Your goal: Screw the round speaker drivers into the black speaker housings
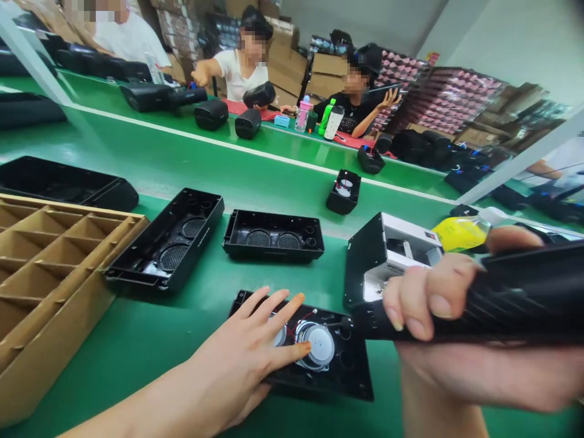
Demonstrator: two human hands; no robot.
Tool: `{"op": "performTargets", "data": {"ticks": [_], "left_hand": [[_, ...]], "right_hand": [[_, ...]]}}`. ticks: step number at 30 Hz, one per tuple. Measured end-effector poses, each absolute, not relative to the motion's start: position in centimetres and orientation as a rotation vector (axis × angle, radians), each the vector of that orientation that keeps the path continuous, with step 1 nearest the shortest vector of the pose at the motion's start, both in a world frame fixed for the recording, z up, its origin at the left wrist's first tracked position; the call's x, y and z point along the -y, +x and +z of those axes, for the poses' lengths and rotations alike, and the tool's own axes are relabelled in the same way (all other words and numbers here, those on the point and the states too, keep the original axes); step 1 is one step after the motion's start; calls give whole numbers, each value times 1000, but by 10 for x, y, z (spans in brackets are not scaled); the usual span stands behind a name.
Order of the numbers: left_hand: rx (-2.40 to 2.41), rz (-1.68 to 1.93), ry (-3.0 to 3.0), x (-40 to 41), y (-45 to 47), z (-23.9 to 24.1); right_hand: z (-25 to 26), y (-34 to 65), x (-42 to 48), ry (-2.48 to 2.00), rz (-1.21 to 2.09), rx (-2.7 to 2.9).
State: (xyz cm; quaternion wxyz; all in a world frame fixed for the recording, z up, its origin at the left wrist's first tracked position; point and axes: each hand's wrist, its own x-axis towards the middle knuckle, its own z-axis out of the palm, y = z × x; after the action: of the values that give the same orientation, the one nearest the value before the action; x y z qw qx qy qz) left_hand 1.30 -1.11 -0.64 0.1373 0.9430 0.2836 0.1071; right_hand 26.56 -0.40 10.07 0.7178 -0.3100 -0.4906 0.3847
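My left hand (255, 353) lies flat with fingers spread on a black speaker housing (337, 371) that holds two silver speaker drivers (317, 344), on the green bench in front of me. My right hand (429, 298) is wrapped round a long black speaker shell (511, 298), held level above the bench at the right. Just behind that shell stands a black and white box-like device (387, 255).
Two empty black housings (171, 246) (274, 234) lie behind on the green bench (137, 340). A cardboard divider tray (50, 274) sits at the left. A yellow-labelled bottle (460, 231) is at the right. Across the conveyor belt (182, 158), several people sit with black speakers.
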Motion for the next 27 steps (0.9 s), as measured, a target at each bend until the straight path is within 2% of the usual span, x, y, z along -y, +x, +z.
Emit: {"op": "performTargets", "data": {"ticks": [5, 10, 19, 24, 27], "left_hand": [[-815, 291, 2724, 9, 14, -3], [-800, 291, 2716, 9, 15, 2], [-797, 353, 2593, 12, 11, 16], [-1030, 623, 2455, -1, 28, 19], [-1073, 557, 2571, -11, 48, 15]], "right_hand": [[75, 232, -12, -562, 1003, 1097], [59, 231, -18, -558, 996, 1126], [63, 237, -17, -594, 936, 1153], [71, 257, -13, -586, 850, 1115], [76, 268, -9, -588, 795, 1056]]}}
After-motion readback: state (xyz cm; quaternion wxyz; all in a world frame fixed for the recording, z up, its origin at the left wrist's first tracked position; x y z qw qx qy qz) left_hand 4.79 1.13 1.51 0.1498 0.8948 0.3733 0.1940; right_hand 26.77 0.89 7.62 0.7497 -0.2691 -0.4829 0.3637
